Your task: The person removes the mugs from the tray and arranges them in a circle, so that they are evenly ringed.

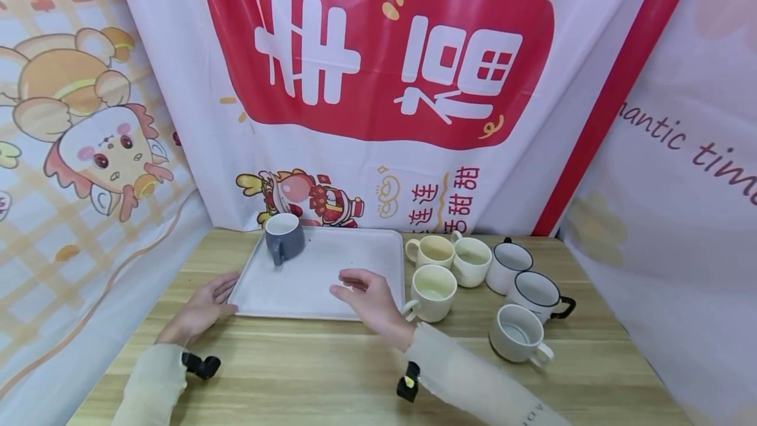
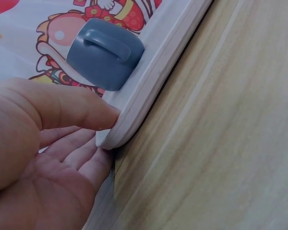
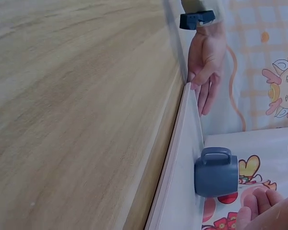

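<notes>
A white rectangular tray (image 1: 331, 281) lies on the wooden table, with a blue-grey mug (image 1: 284, 240) upright in its back left corner, handle toward the front. My left hand (image 1: 204, 306) is at the tray's front left corner. In the left wrist view the thumb (image 2: 103, 115) touches the tray's edge, and the other fingers extend loosely beside and below the corner. Over the right part of the tray is my right hand (image 1: 374, 301), holding nothing, its fingers loosely bent. The right wrist view shows part of this hand (image 3: 273, 208) near the blue-grey mug.
Right of the tray stand a yellowish mug (image 1: 434, 252), a pale green mug (image 1: 471, 263) and a cream mug (image 1: 434, 294). Farther right are two white mugs with dark rims (image 1: 535, 291) and a plain white mug (image 1: 517, 334). A printed curtain (image 1: 378, 84) hangs behind the table.
</notes>
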The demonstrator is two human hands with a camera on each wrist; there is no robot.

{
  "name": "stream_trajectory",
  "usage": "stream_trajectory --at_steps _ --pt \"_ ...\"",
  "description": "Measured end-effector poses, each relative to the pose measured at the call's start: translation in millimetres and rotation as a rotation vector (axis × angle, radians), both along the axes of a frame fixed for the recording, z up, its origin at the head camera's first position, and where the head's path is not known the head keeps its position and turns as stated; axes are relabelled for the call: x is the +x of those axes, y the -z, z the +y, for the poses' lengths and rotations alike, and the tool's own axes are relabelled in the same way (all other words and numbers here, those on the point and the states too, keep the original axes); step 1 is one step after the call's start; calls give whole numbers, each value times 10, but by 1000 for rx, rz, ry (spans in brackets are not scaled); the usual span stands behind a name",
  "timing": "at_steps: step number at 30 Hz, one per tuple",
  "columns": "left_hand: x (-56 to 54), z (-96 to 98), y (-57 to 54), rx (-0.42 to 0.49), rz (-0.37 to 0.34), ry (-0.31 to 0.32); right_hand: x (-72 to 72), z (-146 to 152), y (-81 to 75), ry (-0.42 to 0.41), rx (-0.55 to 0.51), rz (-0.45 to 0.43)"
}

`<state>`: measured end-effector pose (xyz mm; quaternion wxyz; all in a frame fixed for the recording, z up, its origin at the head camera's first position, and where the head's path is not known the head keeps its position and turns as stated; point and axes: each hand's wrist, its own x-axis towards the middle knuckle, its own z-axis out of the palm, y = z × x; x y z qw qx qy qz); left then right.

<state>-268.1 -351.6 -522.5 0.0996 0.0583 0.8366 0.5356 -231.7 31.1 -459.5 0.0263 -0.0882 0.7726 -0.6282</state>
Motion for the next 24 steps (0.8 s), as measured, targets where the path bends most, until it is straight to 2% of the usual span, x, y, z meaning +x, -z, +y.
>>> stream_trajectory --at_steps 7,11,17,24 --pt "-6 -19 34 5 1 5 -183 -336 109 -13 35 29" --pt "-24 -26 36 18 -5 11 -292 -537 116 -3 58 25" --pt "-29 -52 19 41 7 22 -450 -886 153 14 33 -27" --pt "-19 -20 14 13 3 16 -603 -1140 300 -45 54 -76"
